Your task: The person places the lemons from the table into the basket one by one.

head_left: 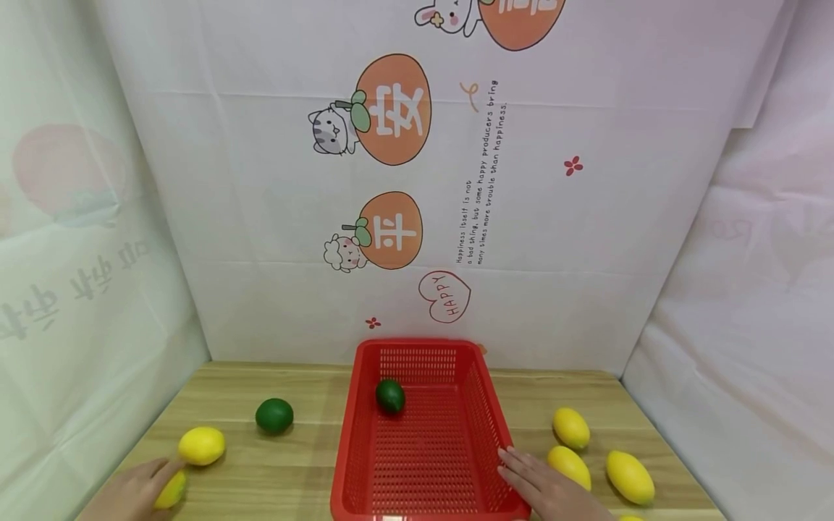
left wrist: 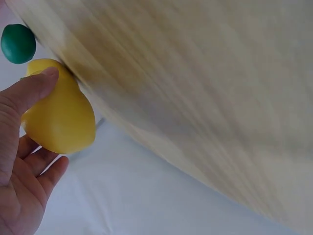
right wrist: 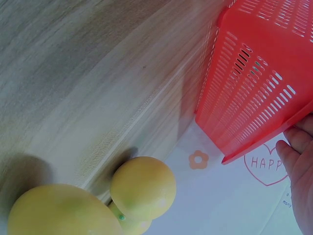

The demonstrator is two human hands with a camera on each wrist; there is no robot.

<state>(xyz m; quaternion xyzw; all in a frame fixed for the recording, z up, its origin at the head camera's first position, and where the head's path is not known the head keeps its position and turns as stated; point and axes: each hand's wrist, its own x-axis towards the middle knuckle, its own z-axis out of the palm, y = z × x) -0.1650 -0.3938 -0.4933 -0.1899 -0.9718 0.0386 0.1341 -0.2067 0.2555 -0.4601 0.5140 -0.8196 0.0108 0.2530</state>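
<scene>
Gripped lemon in left hand, seemingly for control. Laid straight-fingered right hand against basket (perhaps for steadiness).

Left hand partly hides a lemon near the left edge of the table. The head view's lower border cuts off the table's near edge, the red basket at its near end, and most of another lemon. The left wrist view blurs the wood grain.

Red basket, yellow lemons, green fruits
</scene>
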